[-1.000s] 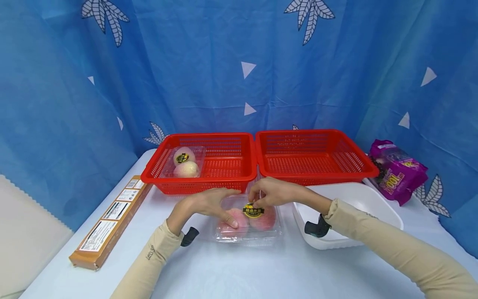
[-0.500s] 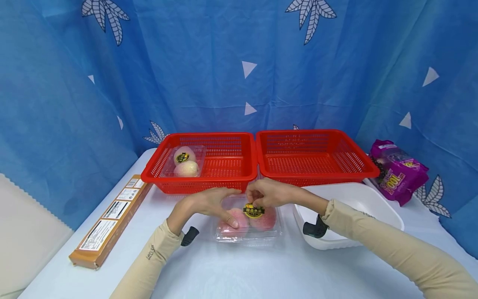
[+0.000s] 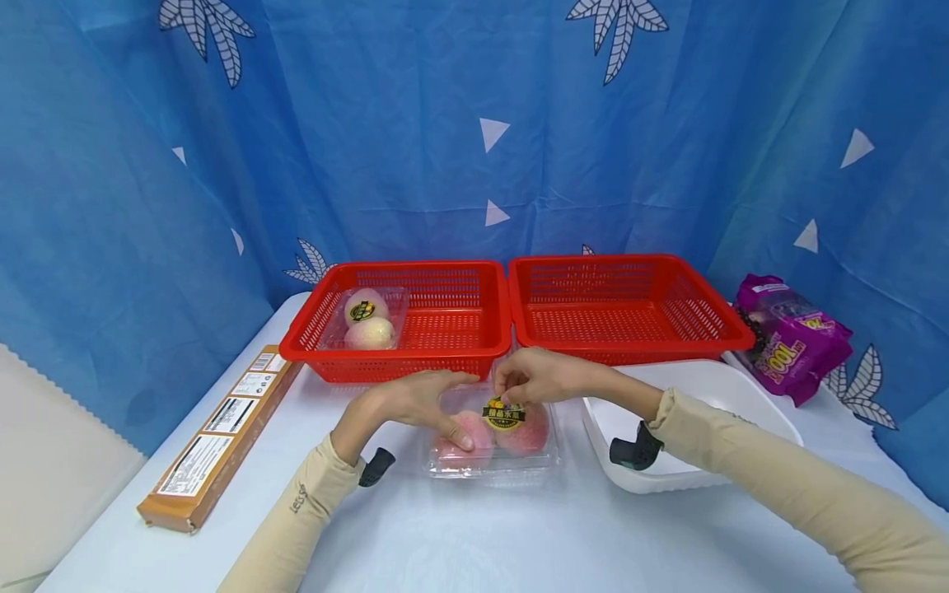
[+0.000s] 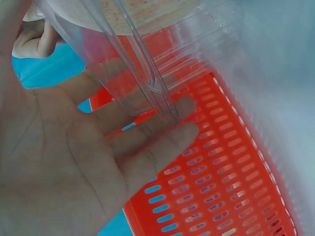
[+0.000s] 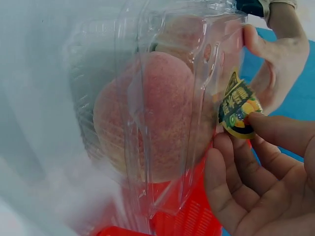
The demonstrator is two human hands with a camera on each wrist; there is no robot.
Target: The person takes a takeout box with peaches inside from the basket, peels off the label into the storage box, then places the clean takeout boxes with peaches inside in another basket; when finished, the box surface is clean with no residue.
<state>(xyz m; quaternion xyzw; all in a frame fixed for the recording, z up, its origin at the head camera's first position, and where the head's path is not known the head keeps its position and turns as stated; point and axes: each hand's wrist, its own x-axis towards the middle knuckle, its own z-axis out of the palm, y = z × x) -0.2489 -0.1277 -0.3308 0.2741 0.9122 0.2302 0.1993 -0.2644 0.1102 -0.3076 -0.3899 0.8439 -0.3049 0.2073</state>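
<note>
A clear plastic clamshell box [image 3: 489, 457] with two pink-red fruits stands on the white table in front of the red baskets. My left hand [image 3: 411, 403] holds its left end, thumb on the lid and fingers along the far side. The left wrist view shows my left hand's fingers [image 4: 147, 147] lying flat against the clear box [image 4: 138, 64]. My right hand [image 3: 544, 375] pinches the edge of the yellow and black sticker [image 3: 503, 414] on the lid. In the right wrist view the sticker [image 5: 238, 105] sits between thumb and fingers of my right hand [image 5: 256, 187], partly off the box [image 5: 157, 108].
Two red baskets stand side by side behind the box; the left basket [image 3: 393, 356] holds another clear fruit box [image 3: 366, 321], and the right basket [image 3: 630, 339] shows nothing inside. A white tub [image 3: 741, 403] is at the right, a purple bag [image 3: 789, 338] beyond it. A long brown carton [image 3: 218, 436] lies at the left.
My right hand has shifted slightly up at the sticker. The left hand and the box have stayed put.
</note>
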